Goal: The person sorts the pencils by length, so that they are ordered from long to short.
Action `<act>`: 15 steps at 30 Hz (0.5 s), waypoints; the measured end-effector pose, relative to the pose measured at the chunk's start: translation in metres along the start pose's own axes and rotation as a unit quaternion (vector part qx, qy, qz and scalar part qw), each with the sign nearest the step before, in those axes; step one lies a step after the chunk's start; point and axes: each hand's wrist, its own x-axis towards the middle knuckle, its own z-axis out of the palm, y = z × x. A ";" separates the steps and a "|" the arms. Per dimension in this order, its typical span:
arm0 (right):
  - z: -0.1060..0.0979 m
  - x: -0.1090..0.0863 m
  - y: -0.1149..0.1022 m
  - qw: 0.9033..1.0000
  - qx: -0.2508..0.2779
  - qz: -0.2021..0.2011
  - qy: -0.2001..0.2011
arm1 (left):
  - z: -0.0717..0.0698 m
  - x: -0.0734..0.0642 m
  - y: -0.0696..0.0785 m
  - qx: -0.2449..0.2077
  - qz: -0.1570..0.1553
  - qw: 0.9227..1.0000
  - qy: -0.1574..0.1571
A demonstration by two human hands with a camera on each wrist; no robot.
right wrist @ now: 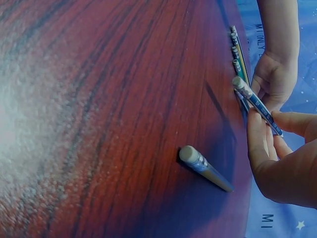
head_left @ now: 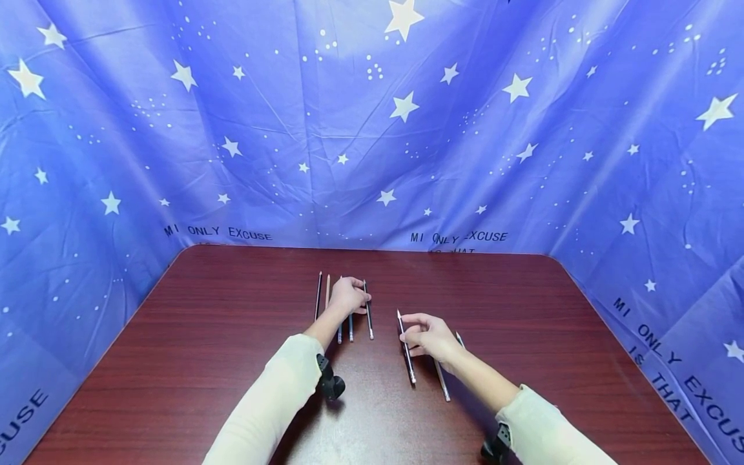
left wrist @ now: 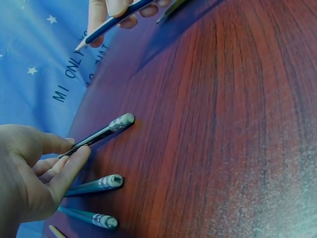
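My left hand [head_left: 349, 296] pinches a dark pencil [head_left: 369, 323] at the right end of a row of pencils. Its white eraser end [left wrist: 121, 122] points toward me, close to the tabletop. Beside it lie two teal pencils [left wrist: 94, 186], partly under the hand. Between thumb and fingers, my right hand [head_left: 430, 337] holds a dark blue pencil [head_left: 409, 365], tip pointing away and raised off the table. Beneath that hand lies a wood-coloured pencil [right wrist: 210, 173], eraser toward me. Another pencil's tip [head_left: 459, 338] shows behind the right wrist.
At the row's left are a dark pencil [head_left: 318, 298] and a light wood-coloured one [head_left: 328, 289]. All lie on a reddish-brown wooden table [head_left: 232, 361]. A blue star-patterned curtain [head_left: 349, 129] hangs along the back and sides. Black wrist cameras [head_left: 331, 380] sit on both sleeves.
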 end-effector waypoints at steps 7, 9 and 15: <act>-0.001 0.001 -0.001 1.000 0.002 -0.005 -0.001 | 0.001 0.002 0.000 0.050 0.006 0.999 0.011; -0.001 0.002 -0.001 1.000 0.002 -0.006 -0.001 | 0.001 0.002 0.001 0.066 0.005 0.998 0.014; -0.002 0.003 -0.003 1.000 -0.003 -0.001 0.006 | 0.001 0.002 0.003 0.105 0.011 0.994 0.019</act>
